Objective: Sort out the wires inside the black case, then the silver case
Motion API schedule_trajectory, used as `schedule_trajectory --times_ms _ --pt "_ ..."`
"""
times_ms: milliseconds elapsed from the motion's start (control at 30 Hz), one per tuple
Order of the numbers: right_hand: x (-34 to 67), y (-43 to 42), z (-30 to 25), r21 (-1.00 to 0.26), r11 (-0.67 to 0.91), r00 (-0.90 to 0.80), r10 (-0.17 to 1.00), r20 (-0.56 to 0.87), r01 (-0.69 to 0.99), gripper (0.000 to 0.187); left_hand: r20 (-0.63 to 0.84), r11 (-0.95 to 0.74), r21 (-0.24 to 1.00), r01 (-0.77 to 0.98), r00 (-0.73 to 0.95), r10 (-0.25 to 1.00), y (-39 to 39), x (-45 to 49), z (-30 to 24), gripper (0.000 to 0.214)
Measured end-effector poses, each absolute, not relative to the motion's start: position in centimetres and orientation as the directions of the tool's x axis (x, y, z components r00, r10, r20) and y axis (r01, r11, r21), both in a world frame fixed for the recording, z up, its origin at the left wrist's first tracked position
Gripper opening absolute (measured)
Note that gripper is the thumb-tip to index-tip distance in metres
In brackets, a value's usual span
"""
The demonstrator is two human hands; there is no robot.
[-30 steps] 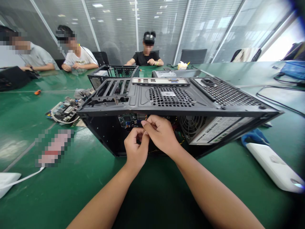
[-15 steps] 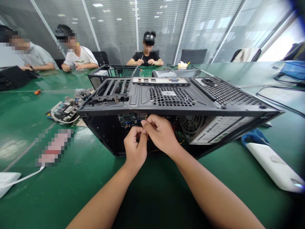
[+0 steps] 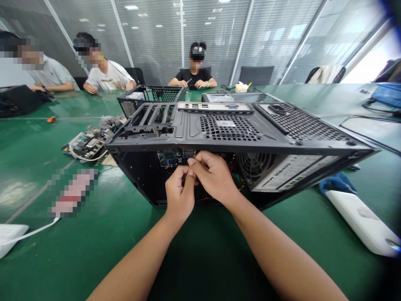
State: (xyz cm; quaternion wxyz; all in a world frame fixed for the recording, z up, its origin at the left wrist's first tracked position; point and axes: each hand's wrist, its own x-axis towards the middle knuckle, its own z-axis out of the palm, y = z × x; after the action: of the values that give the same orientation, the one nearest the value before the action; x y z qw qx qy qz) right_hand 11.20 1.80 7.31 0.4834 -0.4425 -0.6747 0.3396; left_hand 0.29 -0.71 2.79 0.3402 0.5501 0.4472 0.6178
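A black computer case (image 3: 184, 133) stands on the green table, its rear panel facing up and its open side toward me. My left hand (image 3: 180, 188) and my right hand (image 3: 213, 173) meet in front of that opening. Both are closed, thumbs and fingertips pinched close together. Whatever they pinch is too small or too hidden to name. Behind them, inside the case, part of a circuit board (image 3: 167, 159) and some thin coloured wires show. To the right of my hands sits the power supply (image 3: 278, 173) with its fan grille and white label.
Loose circuit boards (image 3: 89, 144) lie left of the case, and a pixelated pink item (image 3: 75, 193) with a white cable is nearer. A white device (image 3: 360, 219) lies at right. Another open case frame (image 3: 163, 93) stands behind. Several people sit across the table.
The view has shifted slightly, so the case appears a little further right. My hands keep the same pinched pose. Across the table, one person's hands have moved apart.
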Motion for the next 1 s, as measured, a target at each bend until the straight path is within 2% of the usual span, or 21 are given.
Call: schedule_trajectory --times_ms 167,533,1000 --pt "11.09 1.82 7.1 -0.89 0.369 -0.145 0.929 0.342 0.267 0.026 0.358 -0.358 0.933 0.033 -0.16 0.92 -0.61 0.28 2.72 0.019" --pt "10.67 2.1 6.54 -0.932 0.328 -0.157 0.939 0.305 0.151 0.024 0.331 -0.332 0.943 0.018 -0.162 0.93 -0.68 0.19 2.83 0.02" --pt "10.42 1.93 6.48 -0.935 0.307 -0.157 0.947 0.281 0.179 0.021 0.318 -0.329 0.944 -0.03 -0.19 0.929 -0.3 0.0 2.98 0.021"
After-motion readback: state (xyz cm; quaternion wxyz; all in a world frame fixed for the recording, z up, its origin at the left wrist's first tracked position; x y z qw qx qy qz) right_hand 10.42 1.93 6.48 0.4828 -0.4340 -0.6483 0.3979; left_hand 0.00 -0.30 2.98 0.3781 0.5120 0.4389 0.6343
